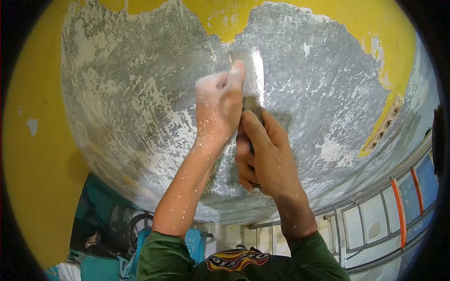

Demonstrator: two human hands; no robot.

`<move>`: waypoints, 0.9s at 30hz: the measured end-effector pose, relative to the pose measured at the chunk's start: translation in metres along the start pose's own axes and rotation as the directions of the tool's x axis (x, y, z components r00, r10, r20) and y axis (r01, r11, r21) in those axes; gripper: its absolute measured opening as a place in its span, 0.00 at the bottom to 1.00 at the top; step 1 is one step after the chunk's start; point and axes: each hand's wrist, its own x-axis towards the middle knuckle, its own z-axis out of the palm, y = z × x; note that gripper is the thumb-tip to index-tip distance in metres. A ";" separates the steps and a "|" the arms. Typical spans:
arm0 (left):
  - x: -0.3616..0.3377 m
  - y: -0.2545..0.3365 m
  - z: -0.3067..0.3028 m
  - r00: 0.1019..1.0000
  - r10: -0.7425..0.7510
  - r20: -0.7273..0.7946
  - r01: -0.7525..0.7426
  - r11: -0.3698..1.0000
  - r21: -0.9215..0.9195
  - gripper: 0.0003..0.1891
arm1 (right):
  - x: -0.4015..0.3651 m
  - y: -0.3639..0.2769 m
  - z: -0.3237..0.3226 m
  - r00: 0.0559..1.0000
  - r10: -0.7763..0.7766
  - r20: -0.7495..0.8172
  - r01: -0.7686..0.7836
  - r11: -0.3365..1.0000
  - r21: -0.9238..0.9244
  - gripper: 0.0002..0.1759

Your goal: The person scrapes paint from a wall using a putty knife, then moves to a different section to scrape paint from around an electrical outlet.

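A scraper (254,72) with a wide, shiny metal blade points up against the wall in front of me. My right hand (269,154) wraps its fingers round the dark handle, thumb along it. Beside the blade, my left hand (218,100) is closed, with its thumb lying up against the metal; its other fingers are partly hidden. White dust coats the left knuckles, and pale flakes dot both forearms. Around the blade the wall (164,70) shows rough grey with whitish patches, bordered by yellow paint (227,21) with ragged edges.
A pale strip with dark holes (384,124) is on the wall at right. Below right runs a metal ladder-like frame (363,220) with orange bars. At lower left are a bicycle wheel (136,227), a blue plastic item (194,243) and teal surfaces (101,269).
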 end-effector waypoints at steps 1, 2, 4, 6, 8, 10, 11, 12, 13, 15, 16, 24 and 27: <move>0.003 0.005 -0.002 1.000 -0.004 -0.003 0.004 1.000 0.014 0.30 | 0.002 -0.001 0.007 0.999 -0.044 -0.005 0.044 0.999 -0.008 0.13; 0.005 0.005 -0.003 1.000 -0.026 0.016 0.026 1.000 -0.009 0.30 | 0.004 -0.002 0.011 0.996 -0.084 -0.012 0.084 0.996 -0.015 0.14; 0.007 0.005 -0.005 0.996 -0.065 0.053 0.068 0.996 -0.057 0.30 | 0.007 0.002 0.005 0.998 -0.058 -0.016 0.058 0.998 -0.020 0.14; 0.001 -0.002 -0.003 0.997 -0.056 0.060 0.058 0.998 -0.034 0.29 | 0.004 0.004 0.003 0.999 -0.026 -0.029 0.025 0.999 -0.038 0.14; 0.002 -0.002 -0.002 0.998 -0.034 0.062 0.037 0.998 -0.049 0.29 | 0.003 0.000 0.004 0.999 -0.016 -0.041 0.012 0.997 -0.077 0.14; 0.008 0.009 -0.005 0.998 -0.026 0.059 0.031 0.995 -0.090 0.29 | 0.003 -0.005 0.009 0.999 -0.041 -0.006 0.041 0.999 -0.034 0.14; 0.009 0.010 -0.005 0.998 -0.034 0.059 0.039 0.995 -0.089 0.29 | 0.004 -0.008 0.010 0.998 -0.061 0.017 0.061 0.998 -0.014 0.14; 0.008 0.009 -0.005 0.997 -0.045 0.060 0.050 0.995 -0.083 0.29 | 0.004 -0.007 0.008 0.999 -0.052 0.015 0.053 0.998 -0.041 0.15; 0.005 0.006 -0.006 0.996 -0.065 0.068 0.070 0.995 -0.072 0.28 | 0.002 -0.003 0.003 0.999 -0.036 0.006 0.037 0.997 -0.060 0.15; 0.001 0.000 -0.002 0.997 -0.036 0.071 0.040 0.997 -0.065 0.29 | 0.002 -0.003 0.001 1.000 -0.018 -0.006 0.017 0.996 -0.084 0.16; -0.001 0.000 -0.001 0.997 -0.020 0.070 0.025 0.998 -0.064 0.29 | 0.004 -0.005 0.002 1.000 -0.007 -0.012 0.006 0.996 -0.085 0.16; -0.002 0.004 -0.001 0.998 -0.043 0.047 0.044 0.999 -0.027 0.29 | 0.002 -0.002 0.004 0.999 -0.013 -0.036 0.010 0.997 -0.074 0.15; 0.006 0.007 -0.002 0.997 -0.056 0.049 0.060 0.996 -0.073 0.29 | 0.007 -0.007 0.006 1.000 -0.020 -0.020 0.019 0.997 -0.077 0.15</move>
